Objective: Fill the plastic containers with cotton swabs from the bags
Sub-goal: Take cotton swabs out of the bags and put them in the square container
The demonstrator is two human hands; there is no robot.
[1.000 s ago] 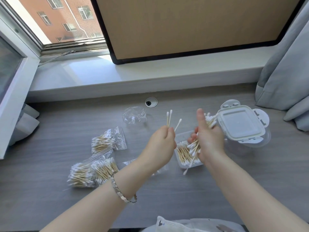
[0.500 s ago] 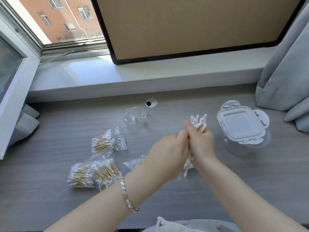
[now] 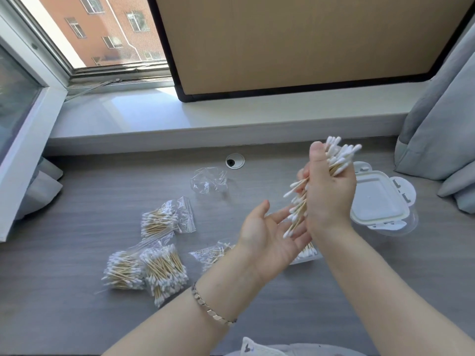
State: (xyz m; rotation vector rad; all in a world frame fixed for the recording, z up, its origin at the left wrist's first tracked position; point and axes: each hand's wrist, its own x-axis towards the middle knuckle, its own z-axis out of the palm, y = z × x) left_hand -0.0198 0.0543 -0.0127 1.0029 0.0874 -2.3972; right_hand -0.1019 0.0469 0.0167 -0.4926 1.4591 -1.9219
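My right hand (image 3: 330, 196) grips a thick bundle of cotton swabs (image 3: 334, 160) upright above the desk; their lower ends hang past my palm. My left hand (image 3: 267, 235) is open, palm up, just below and left of the bundle, fingers touching its lower tips. Under both hands lies an open clear plastic container (image 3: 307, 254) with some swabs in it, mostly hidden. A second container with a white clip lid (image 3: 377, 201) stands to the right. Full bags of swabs (image 3: 162, 220) (image 3: 123, 269) (image 3: 164, 272) lie to the left, and an opened bag (image 3: 210, 253) beside my left wrist.
An empty crumpled clear bag (image 3: 209, 179) lies near a round cable hole (image 3: 234, 160) at the desk's back. A white window sill (image 3: 231, 111) runs behind the grey desk (image 3: 64, 291). Grey curtain (image 3: 442, 124) hangs at the right.
My left hand passed its few swabs into the right hand's bundle, then dropped away and opened palm up. My right hand rose with the bundle.
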